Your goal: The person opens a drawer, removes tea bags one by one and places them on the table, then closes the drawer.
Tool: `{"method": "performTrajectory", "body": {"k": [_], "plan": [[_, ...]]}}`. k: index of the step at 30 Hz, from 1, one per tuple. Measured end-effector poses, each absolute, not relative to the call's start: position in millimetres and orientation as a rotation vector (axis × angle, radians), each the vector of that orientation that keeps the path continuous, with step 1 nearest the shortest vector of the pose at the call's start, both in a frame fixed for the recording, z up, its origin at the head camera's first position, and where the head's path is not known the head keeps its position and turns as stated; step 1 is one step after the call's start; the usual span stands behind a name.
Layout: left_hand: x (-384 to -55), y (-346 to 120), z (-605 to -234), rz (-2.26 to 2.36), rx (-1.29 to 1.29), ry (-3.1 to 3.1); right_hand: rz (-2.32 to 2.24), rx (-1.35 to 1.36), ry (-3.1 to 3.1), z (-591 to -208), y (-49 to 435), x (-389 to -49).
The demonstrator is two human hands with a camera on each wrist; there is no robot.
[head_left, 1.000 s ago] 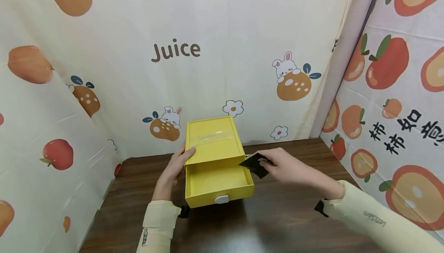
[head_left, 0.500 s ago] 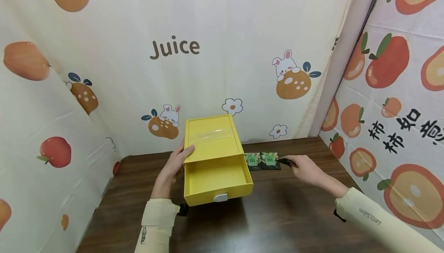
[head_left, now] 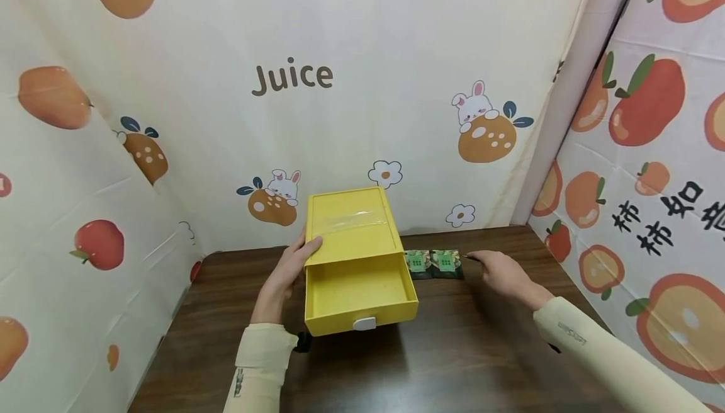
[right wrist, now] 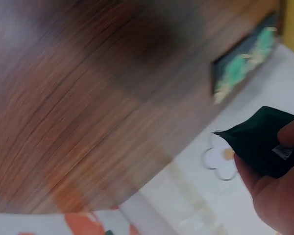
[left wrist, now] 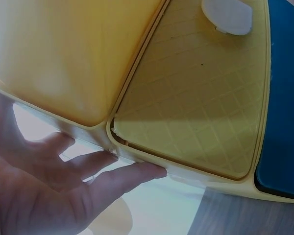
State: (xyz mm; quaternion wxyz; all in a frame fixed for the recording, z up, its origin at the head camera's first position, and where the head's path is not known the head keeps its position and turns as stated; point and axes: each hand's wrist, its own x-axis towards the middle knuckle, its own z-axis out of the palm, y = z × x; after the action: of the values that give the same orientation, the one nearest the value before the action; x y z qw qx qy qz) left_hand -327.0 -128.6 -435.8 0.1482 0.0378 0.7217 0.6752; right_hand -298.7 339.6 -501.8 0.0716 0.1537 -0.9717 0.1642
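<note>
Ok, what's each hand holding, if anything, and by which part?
Right hand: dark packet, pinched at one end, far corner free. Left hand: no closed grip, fingers against left side of yellow drawer box, thumb on top.

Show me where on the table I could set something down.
The widest bare patch of table lies between the open drawer and the right sleeve; another lies between the left sleeve and the left curtain. It's crowded at the back, where two packets lie between the yellow box and the right hand holding a dark packet.
</note>
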Motion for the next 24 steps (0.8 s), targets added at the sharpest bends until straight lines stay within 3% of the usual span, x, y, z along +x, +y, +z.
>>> {"method": "performTrajectory", "body": {"k": [13, 24], "plan": [[-328, -130, -437, 1.948, 0.130, 2.052, 0.282, 0.558, -2.926, -549, 366, -329], [-328, -128, -436, 1.943, 0.122, 2.063, 0.383, 0.535, -3.023, -557, 378, -342]]}}
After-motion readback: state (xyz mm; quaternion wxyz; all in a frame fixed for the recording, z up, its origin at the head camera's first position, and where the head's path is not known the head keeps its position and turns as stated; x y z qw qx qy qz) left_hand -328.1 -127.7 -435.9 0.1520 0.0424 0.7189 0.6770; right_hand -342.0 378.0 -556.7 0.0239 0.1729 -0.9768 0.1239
